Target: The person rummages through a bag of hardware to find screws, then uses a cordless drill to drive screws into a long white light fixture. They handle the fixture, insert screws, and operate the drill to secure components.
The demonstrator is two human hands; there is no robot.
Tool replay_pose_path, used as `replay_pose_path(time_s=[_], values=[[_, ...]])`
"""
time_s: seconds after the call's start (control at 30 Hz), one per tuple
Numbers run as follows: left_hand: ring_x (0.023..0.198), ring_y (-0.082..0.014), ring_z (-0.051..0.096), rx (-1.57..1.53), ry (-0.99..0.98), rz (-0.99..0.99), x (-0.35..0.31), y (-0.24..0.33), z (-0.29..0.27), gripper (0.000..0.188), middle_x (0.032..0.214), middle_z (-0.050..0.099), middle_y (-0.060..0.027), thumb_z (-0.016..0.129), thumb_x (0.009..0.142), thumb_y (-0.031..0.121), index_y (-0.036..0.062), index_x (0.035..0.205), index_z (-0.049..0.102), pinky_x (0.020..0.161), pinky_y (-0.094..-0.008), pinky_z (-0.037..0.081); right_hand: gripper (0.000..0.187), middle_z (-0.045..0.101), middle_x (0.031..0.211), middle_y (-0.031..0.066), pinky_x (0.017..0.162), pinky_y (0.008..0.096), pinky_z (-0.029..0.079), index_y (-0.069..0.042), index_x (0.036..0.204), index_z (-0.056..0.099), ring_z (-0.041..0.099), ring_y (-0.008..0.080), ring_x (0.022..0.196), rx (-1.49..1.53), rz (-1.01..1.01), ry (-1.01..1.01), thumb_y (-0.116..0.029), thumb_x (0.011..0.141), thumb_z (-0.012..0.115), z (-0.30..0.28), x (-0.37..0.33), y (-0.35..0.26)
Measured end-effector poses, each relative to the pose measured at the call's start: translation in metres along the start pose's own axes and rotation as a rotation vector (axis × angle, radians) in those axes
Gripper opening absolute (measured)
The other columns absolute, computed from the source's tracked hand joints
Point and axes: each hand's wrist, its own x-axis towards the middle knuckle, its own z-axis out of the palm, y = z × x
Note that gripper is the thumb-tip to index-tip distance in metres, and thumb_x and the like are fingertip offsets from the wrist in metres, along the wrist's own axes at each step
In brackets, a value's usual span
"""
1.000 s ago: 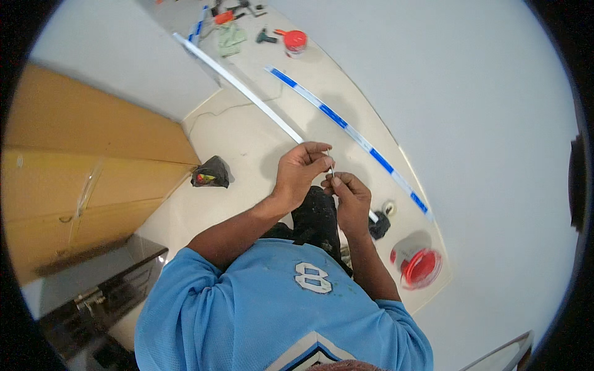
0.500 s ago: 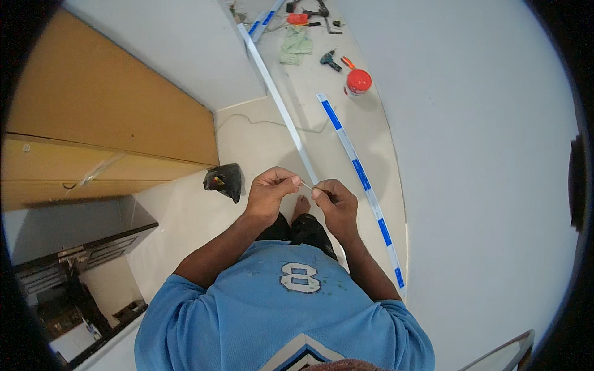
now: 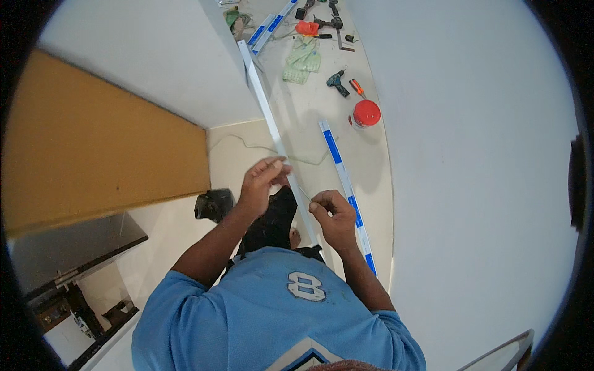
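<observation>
My right hand (image 3: 334,217) pinches a thin pale strand (image 3: 304,193) between thumb and fingertips. The strand sticks out up and left from them; its exact kind is too small to tell. Farther left and a little higher is my left hand (image 3: 261,184), with thumb and fingers drawn together and slightly blurred. Whatever those fingertips may hold cannot be made out. Below both hands runs a long white strip (image 3: 267,108), slanting across the floor. To the right of my right hand lies another long strip with blue bands (image 3: 344,170).
Far ahead on the floor lie a drill (image 3: 337,82), orange-handled pliers (image 3: 357,88), a red-lidded tub (image 3: 366,114), a pale green cloth (image 3: 303,60) and more power tools (image 3: 328,23). A black bag (image 3: 214,204) sits left by a brown cabinet (image 3: 111,148). A white wall (image 3: 476,167) stands right.
My hands have moved apart: the left went up and left, the right slightly down. A leg has stepped forward, and the view has shifted so the floor items appear lower.
</observation>
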Motion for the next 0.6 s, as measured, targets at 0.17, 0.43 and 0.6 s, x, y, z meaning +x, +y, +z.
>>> replay_pose_path(time_s=[0.17,0.43,0.6], values=[[0.115,-0.0244,0.067,0.513,0.416,0.012,0.239,-0.044,-0.126,0.071,0.122,0.073,-0.0132,0.083,0.092,0.044,-0.0047,0.139,0.062,0.103,-0.0400,0.049,0.011,0.073,0.093,0.0071,0.081,0.0306,0.056,0.000,0.103,0.070,0.068,0.0135,0.085,-0.011,0.178,0.086,-0.006,0.095,0.074,-0.002,0.118,0.030],[0.102,-0.0299,0.068,0.330,0.379,-0.202,0.425,-0.071,-0.172,0.061,0.108,0.071,-0.0120,0.092,0.081,0.038,-0.0019,0.119,0.065,0.094,-0.0428,0.055,0.009,0.072,0.093,0.0058,0.079,0.0306,0.055,0.000,0.103,0.069,0.066,0.0113,0.084,-0.014,0.355,0.130,-0.005,0.097,0.072,0.005,0.231,0.054],[0.097,-0.0306,0.070,0.591,0.404,-0.108,0.443,-0.086,-0.192,0.058,0.107,0.070,-0.0150,0.089,0.076,0.020,-0.0041,0.120,0.062,0.086,-0.0438,0.059,0.010,0.072,0.092,0.0061,0.078,0.0300,0.055,0.000,0.104,0.070,0.068,0.0121,0.084,-0.036,0.374,0.045,-0.006,0.097,0.073,0.012,0.263,0.048]])
